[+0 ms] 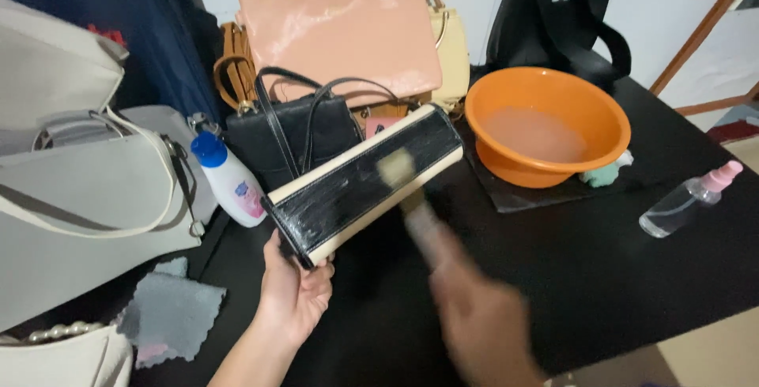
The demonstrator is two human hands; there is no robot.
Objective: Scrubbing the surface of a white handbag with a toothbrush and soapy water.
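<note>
**Glossy clutch held up over a crowded black bench**

Head view: the left hand (294, 292) grips the lower corner of a long, glossy black clutch with cream edging (368, 184), its fingers clenched around the end so that the bag tilts up to the right above the black bench (601, 276). The right hand (484, 325) is blurred; it appears to hold a small brush with pale bristles (398, 172), whose head lies against the shiny black face of the clutch, though how its fingers close on the handle I cannot tell.

Just left of the clutch stands a white plastic bottle with a blue cap (230, 179), carrying a pink and blue label on its rounded front. Behind it sits a black leather handbag with thin looped handles (288, 130), and behind that leans a flat, shiny pink patent bag (340, 35). A round orange plastic basin (547, 124) holding cloudy water stands to the right. Near the right edge lies a clear spray bottle with a pink top (689, 200). At the left are large grey-white bags (83, 197) and a grey cloth with pinked edges (170, 316).
</note>
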